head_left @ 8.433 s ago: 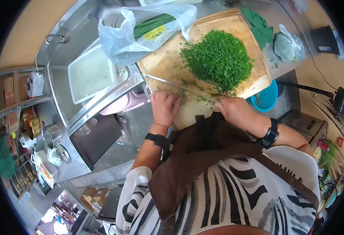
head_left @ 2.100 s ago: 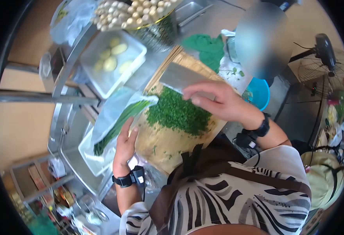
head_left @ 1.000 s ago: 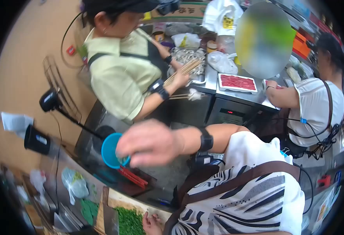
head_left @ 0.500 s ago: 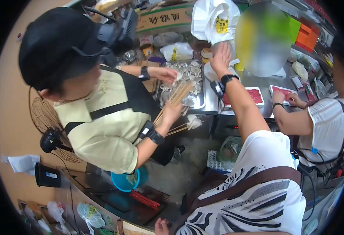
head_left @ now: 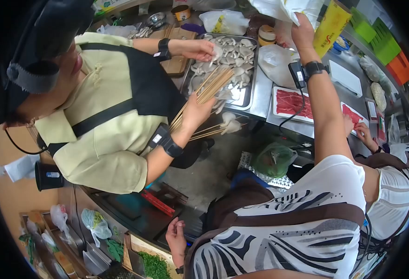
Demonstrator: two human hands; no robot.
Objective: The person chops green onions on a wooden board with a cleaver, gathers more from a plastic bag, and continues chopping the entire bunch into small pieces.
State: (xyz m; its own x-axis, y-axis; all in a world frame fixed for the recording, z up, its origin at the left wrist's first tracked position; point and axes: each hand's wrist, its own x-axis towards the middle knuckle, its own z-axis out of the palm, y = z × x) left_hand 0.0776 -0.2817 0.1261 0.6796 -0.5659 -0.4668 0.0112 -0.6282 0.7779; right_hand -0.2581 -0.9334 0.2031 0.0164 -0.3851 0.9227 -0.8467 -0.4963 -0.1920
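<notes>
Bag [head_left: 272, 7], white: over the counter [head_left: 263, 95], near yellow packaging [head_left: 334, 29]; right hand [head_left: 303, 35], lately reaching empty, now has fingers clenched on its edge. Left hand [head_left: 176, 237]: loosely curled, seemingly empty, beside board [head_left: 141, 244] of chopped greens [head_left: 154, 266]; chopping apparently paused.

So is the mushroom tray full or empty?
Mostly full: mushrooms cover most of the metal tray, with a bare patch near one corner.
</notes>
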